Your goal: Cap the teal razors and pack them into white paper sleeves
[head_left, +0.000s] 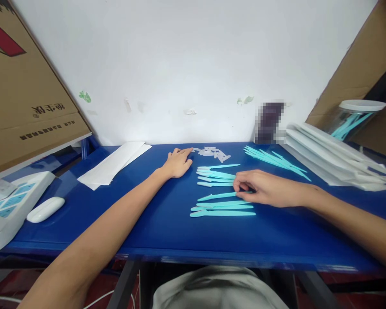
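touching right hand (260,186) at one end: slim turquoise plastic stick (217,196) over blue table (167,227); fingers curled, grip unclear. left hand (177,164) loosely open, empty, fingertips beside small translucent plastic pieces (209,152) near far edge. stick's tip toward left edge, long axis roughly along near edge.

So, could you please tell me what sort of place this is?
Most likely a handwork station: a blue table against a white wall, turquoise sticks laid in groups, and printed cardboard.
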{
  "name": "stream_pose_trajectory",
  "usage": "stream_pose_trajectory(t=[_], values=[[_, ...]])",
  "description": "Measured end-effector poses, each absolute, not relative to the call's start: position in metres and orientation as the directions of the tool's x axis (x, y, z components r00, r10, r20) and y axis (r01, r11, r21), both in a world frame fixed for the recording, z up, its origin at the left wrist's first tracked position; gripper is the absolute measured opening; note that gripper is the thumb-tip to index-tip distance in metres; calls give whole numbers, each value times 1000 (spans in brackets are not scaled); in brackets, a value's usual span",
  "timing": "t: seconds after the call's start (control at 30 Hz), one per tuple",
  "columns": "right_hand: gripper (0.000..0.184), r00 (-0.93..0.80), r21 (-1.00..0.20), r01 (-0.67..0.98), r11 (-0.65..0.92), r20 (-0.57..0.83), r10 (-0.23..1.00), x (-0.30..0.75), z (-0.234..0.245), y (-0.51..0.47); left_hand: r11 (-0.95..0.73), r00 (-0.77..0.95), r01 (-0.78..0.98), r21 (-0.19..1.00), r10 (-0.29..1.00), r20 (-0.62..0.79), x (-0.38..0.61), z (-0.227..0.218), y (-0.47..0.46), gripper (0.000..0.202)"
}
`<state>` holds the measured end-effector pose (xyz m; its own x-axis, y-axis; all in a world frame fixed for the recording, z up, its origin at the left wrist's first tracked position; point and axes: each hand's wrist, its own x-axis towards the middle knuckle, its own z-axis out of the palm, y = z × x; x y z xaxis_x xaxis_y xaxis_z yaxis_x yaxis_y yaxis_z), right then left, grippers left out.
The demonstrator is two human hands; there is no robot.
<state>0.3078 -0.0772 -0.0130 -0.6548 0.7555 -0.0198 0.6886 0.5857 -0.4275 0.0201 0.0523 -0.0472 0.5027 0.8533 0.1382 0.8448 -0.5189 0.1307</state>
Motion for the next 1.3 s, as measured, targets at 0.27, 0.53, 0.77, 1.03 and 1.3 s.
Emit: stream_pose_trajectory(t=[0.27,0.53,0.77,1.03,1.3], values=[[22,-644,-366,691,623,79,761,309,-18,-72,-599,612,790,-133,781,122,17,-34,35,44],[21,-574,-336,718,609,209,792,308,-16,-74,-651,657,746,-140,753,0,-6,-16,27,22],[23,-526,-312,767,560,193,828,309,-19,-73,-717,708,679,155,696,118,-18,-12,30,31],[24,-470,-277,814,510,200,860,313,-22,-70,-512,409,233,827,823,394,18,-20,13,31],[24,-467,-271,815,513,217,857,314,-24,-67,-438,347,128,890,860,373,21,-24,12,38]])
